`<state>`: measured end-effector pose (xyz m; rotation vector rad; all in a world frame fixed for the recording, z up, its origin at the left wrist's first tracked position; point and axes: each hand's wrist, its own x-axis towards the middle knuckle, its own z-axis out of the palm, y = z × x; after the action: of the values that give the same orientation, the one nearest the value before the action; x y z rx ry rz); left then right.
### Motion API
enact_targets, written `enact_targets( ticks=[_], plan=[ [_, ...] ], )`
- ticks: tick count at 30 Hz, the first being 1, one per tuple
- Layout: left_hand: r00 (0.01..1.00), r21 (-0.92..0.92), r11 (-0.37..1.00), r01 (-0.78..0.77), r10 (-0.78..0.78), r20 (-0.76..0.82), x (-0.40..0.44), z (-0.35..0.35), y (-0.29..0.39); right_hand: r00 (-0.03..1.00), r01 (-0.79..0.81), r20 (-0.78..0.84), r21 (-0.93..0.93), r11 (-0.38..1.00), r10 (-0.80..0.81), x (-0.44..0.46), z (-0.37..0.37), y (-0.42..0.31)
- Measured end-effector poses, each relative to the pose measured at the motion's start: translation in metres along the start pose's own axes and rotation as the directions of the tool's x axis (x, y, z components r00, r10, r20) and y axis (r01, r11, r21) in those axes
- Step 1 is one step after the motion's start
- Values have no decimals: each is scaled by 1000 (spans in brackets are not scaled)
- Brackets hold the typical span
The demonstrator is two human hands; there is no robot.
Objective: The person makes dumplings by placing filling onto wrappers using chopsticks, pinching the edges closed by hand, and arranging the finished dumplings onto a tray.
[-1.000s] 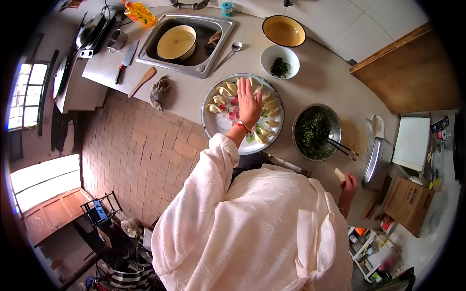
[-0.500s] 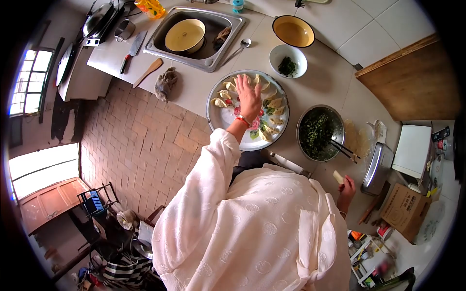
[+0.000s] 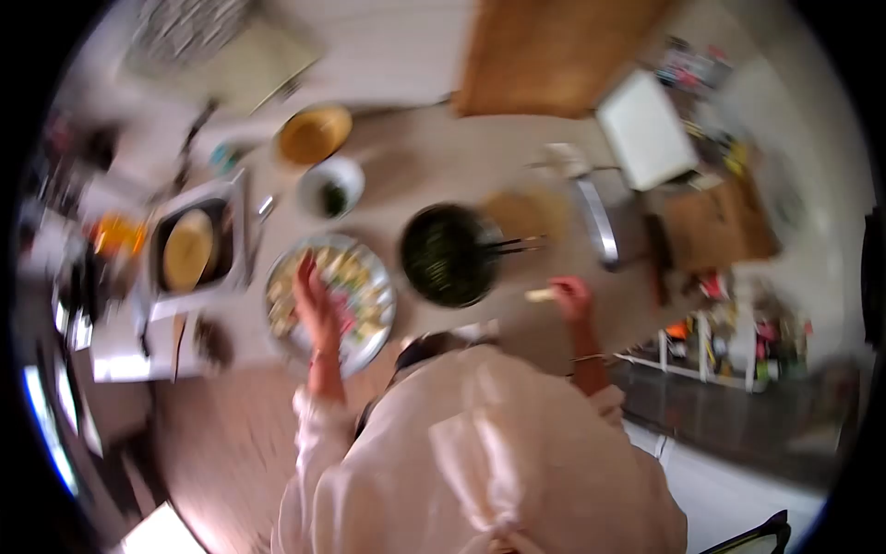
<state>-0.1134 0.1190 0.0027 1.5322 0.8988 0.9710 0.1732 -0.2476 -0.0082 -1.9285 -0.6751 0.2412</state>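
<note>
The whole view is smeared by motion. My left hand is over the round, flower-patterned tray, its fingers stretched out and nothing seen in them. Several pale dumplings lie around that tray. Farther right, my right hand pinches a small pale dumpling, which sticks out to the left of the fingers. Between the two hands, a metal bowl holds dark green chopped filling. A pair of chopsticks rests over its right rim.
Behind the tray stand a white bowl with some greens and a yellow basin. A sink is at left. Thin dough wrappers lie right of the filling bowl, near a shiny metal box. A cardboard box is at far right.
My view has swung to the right, so the counter things appear farther left. The left hand has risen a little from the dumplings, and the right hand still holds its dumpling.
</note>
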Motion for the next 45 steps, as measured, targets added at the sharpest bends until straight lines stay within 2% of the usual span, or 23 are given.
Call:
enact_targets(
  ticks=[1, 4, 5, 6, 7, 8, 9, 12, 15, 16, 19, 20, 23, 27, 31, 32, 35, 37, 38, 40, 41, 42, 45],
  plan=[
    [995, -49, 997, 65, -61, 84, -7, 20, 30, 1000, 23, -21, 118, 993, -21, 0, 5, -22],
    [868, -123, 990, 70, 0, 496, -27, 72, 53, 998, -63, 26, 176, 982, 60, 0, 12, -91],
    [802, -170, 976, 135, -7, 597, -35, 92, 56, 999, -29, 38, 238, 971, 20, -1, 15, -102],
    [682, -184, 918, 350, -115, 722, -45, 109, 58, 997, -36, 81, 309, 950, 11, -4, 16, -116],
    [523, -140, 823, 550, -210, 826, -54, 127, 59, 991, -70, 128, 377, 924, 23, -5, 18, -126],
    [331, -163, 551, 818, -220, 918, -62, 147, 57, 988, -70, 156, 423, 904, 4, -6, 19, -133],
    [130, -97, 203, 974, -157, 979, -71, 165, 59, 983, -76, 185, 466, 881, -13, -6, 19, -138],
    [49, -41, 124, 991, -57, 997, -89, 188, 95, 977, -132, 213, 475, 870, 32, -10, 18, -117],
    [147, -107, 241, 965, -157, 977, -103, 206, 96, 980, -167, 167, 425, 890, 104, -19, 8, -96],
    [172, -126, 330, 936, -115, 978, -108, 208, 98, 984, -158, 144, 448, 880, 103, -22, 7, -91],
    [200, -145, 407, 902, -96, 975, -119, 216, 83, 988, -153, 110, 510, 846, 112, -28, 3, -80],
    [184, -147, 347, 926, -76, 980, -121, 220, 76, 985, -166, 126, 526, 834, 117, -29, 1, -77],
    [253, -110, 518, 848, -214, 944, -130, 226, 98, 985, -156, 149, 528, 835, 89, -29, -8, -77],
    [458, -251, 581, 774, -242, 855, -142, 223, 136, 978, -165, 198, 552, 818, 64, -23, -22, -81],
    [480, -427, 300, 853, -128, 868, -147, 229, 141, 982, -131, 190, 759, 638, -24, -16, -29, -100],
    [424, -393, 245, 886, -87, 901, -148, 228, 127, 977, -143, 212, 721, 678, -20, -15, -25, -93],
    [473, -407, 321, 855, -164, 865, -166, 230, 77, 943, -264, 323, 592, 762, 76, -22, -12, -60],
    [497, -412, 294, 862, -337, 799, -181, 227, 88, 936, -220, 344, 412, 884, 73, -30, -10, -48],
    [465, -398, 245, 884, -377, 801, -187, 222, 69, 920, -266, 385, 488, 831, 69, -37, 4, -26],
    [499, -367, 402, 839, -296, 815, -191, 209, 48, 917, -267, 392, 471, 840, 72, -43, 9, -25],
    [530, -409, 345, 845, -430, 731, -196, 213, 57, 905, -272, 416, 408, 872, 89, -44, 7, -26],
    [548, -440, 333, 834, -400, 735, -200, 205, 43, 875, -311, 472, 373, 874, 110, -44, 9, -24],
    [518, -432, 294, 853, -582, 627, -207, 182, 42, 806, -427, 562, 333, 841, 187, -43, 5, -26]
  ],
)
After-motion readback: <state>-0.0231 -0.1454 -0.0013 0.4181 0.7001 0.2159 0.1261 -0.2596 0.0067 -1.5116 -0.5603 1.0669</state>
